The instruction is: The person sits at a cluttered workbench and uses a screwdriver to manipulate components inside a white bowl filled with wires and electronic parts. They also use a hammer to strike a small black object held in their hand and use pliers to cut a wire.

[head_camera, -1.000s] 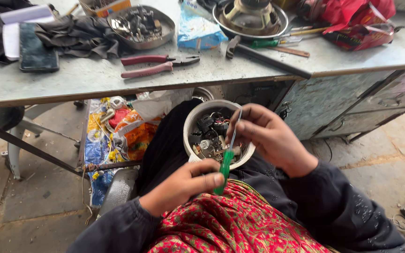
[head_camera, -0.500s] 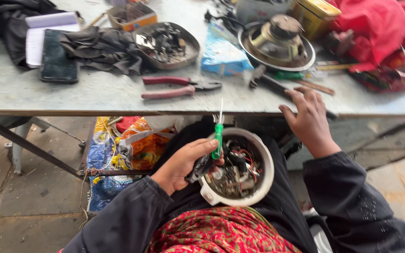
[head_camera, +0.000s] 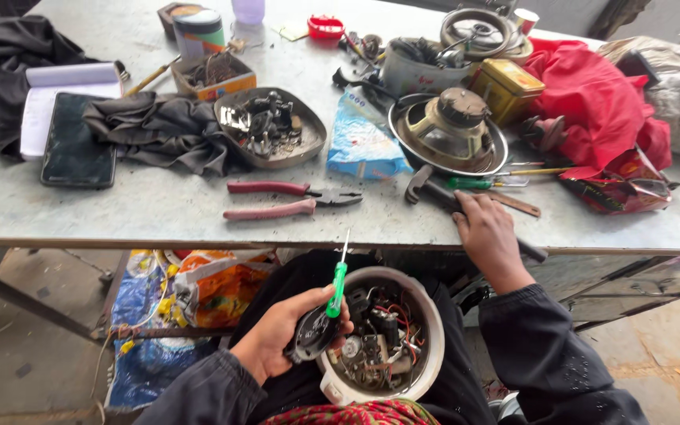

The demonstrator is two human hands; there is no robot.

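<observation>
Cluttered grey workbench [head_camera: 159, 212]: at its front edge the right hand [head_camera: 488, 236] clasps a hammer [head_camera: 434, 191]. Below that edge, the left hand [head_camera: 293, 330] grips a green screwdriver [head_camera: 338, 287] (shaft up) beside the opened white appliance [head_camera: 383, 338].

1. Workbench [head_camera: 159, 216]: grey, scuffed metal top, spanning the view's width.
2. Frame: dark metal leg [head_camera: 25, 303] slanting beneath the bench at left.
3. Floor [head_camera: 9, 370]: bare, dusty concrete.
4. Light: even, soft daylight.
</observation>
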